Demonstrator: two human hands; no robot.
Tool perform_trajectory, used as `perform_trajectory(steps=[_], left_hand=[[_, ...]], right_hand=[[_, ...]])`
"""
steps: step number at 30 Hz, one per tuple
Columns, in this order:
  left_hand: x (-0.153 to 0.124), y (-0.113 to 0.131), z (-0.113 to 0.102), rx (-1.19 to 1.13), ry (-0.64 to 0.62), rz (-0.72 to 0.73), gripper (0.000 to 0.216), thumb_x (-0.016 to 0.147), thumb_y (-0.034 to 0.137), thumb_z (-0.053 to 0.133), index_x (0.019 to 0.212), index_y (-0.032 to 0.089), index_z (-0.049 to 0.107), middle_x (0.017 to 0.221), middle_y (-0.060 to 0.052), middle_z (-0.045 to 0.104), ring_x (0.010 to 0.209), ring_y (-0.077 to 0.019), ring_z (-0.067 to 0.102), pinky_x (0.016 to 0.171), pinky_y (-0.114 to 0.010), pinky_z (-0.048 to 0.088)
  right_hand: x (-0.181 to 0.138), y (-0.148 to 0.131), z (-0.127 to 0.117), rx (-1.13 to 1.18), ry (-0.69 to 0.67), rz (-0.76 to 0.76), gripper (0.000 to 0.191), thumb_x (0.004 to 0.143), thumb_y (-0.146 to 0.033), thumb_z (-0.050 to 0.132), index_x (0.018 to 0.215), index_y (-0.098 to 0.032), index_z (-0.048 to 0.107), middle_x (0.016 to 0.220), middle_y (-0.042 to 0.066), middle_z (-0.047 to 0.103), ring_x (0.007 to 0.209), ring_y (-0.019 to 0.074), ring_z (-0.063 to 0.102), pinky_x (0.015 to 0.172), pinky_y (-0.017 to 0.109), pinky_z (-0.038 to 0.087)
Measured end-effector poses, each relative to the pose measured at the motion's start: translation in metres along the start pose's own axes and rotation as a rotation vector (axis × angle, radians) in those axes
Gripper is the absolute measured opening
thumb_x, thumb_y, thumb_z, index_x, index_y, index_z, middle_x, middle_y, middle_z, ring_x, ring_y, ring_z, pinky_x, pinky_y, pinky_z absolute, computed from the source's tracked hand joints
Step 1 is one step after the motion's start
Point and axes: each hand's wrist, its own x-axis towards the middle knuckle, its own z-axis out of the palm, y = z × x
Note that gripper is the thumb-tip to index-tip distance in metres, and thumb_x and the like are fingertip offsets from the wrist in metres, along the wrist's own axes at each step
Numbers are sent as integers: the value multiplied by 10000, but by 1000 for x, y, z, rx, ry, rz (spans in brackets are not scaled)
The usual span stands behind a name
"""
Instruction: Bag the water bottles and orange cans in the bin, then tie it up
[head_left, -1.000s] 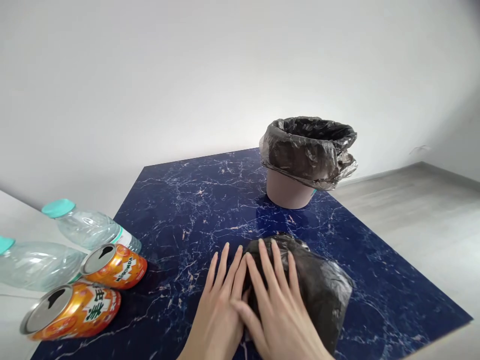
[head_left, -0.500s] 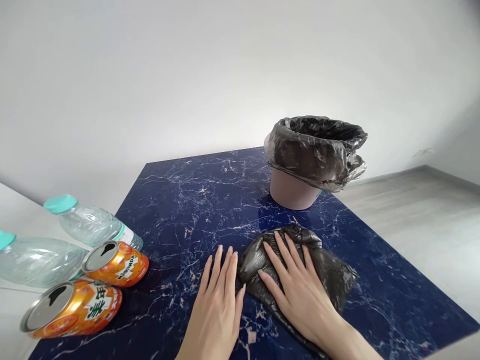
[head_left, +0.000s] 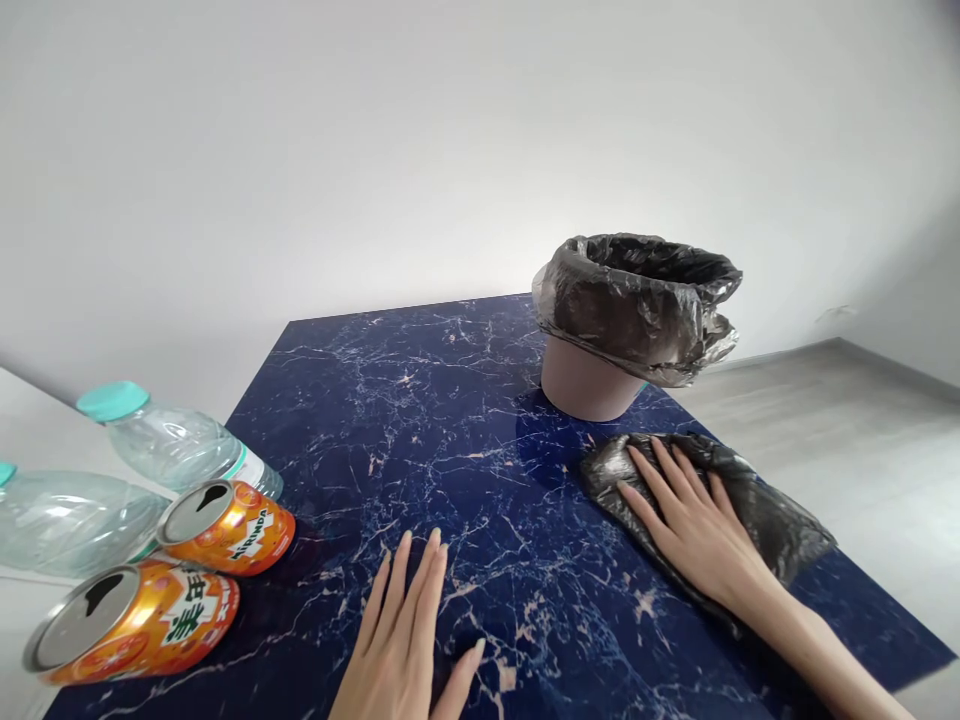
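My right hand point(head_left: 701, 525) lies flat with spread fingers on a folded black plastic bag point(head_left: 784, 520), near the table's right edge. Part of the bag is hidden under the palm and forearm. Palm down at the front middle, my left hand point(head_left: 401, 635) rests on the dark blue marbled table point(head_left: 420, 420), its thumb stretched apart from the fingers. Nothing is in it. Behind the bag stands a pinkish bin point(head_left: 589, 380), with a black bin liner point(head_left: 630, 310) folded over its rim.
Two opened orange Mirinda cans stand at the left, one nearer point(head_left: 142, 620) and one farther point(head_left: 229, 528). Beside them are two clear bottles with turquoise caps, the rear bottle point(head_left: 180, 445) and the front bottle point(head_left: 67, 515). A white wall point(head_left: 420, 150) rises behind the table.
My right hand has slid the black plastic bag to the right, toward the table edge. My left hand has shifted slightly left and nearer to me, its thumb now farther out.
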Motion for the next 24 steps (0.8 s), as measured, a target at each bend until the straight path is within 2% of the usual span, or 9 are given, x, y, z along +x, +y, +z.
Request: perform_trajectory(steps=[6,9,12,14,16,18,21,24], left_hand=[[-12,-11,1,35,-12,-23,718,1123,470,439,1723,96,310,1689,-112,507,1490,-341,595,1011,-477,693],[-13,-9,3,54,-3,-24,702,1118,469,452,1704,96,356,1716,-109,472,1516,-346,569,1018,-491,691],[-13,-6,4,59,1,-24,691,1115,457,466,1698,100,372,1735,-108,447,1543,-346,539,1041,-493,679],[-14,-4,5,55,3,-25,685,1111,441,482,1700,109,373,1743,-110,437,1557,-352,520,1061,-500,665],[-14,-2,6,51,2,-35,677,1105,403,492,1707,122,365,1753,-116,423,1568,-366,503,1075,-515,650],[-14,1,7,44,-2,-36,672,1100,356,489,1718,133,346,1759,-123,411,1578,-380,484,1096,-539,627],[-12,4,8,20,-24,-33,687,1103,326,481,1736,137,297,1764,-137,398,1597,-381,455,1154,-564,576],[-7,4,11,-29,-75,-56,720,1117,361,494,1756,156,232,1776,-137,371,1621,-377,411,1210,-579,525]], right_hand=[[6,32,7,-13,-14,60,708,1135,-589,204,1748,-260,335,1828,91,229,1688,374,225,1274,708,329],[8,34,8,19,-16,94,713,1133,-600,207,1741,-256,349,1826,98,241,1687,383,221,1270,724,327],[8,26,-2,98,21,140,730,1138,-606,195,1732,-210,348,1808,127,290,1674,382,266,1278,732,314],[9,11,-17,146,102,126,716,1147,-580,211,1716,-170,358,1781,157,350,1660,374,307,1298,720,295],[10,-12,-35,183,203,33,669,1154,-542,278,1698,-168,384,1761,163,393,1658,349,321,1331,671,276],[12,-42,-50,271,229,-97,636,1147,-516,390,1698,-197,386,1771,135,383,1661,315,323,1351,592,305],[19,-90,-55,437,155,-271,598,1145,-455,454,1693,-224,402,1788,97,356,1663,282,322,1355,536,337],[37,-131,-39,629,44,-380,525,1139,-417,469,1623,-222,520,1747,107,435,1637,288,380,1330,540,388]])
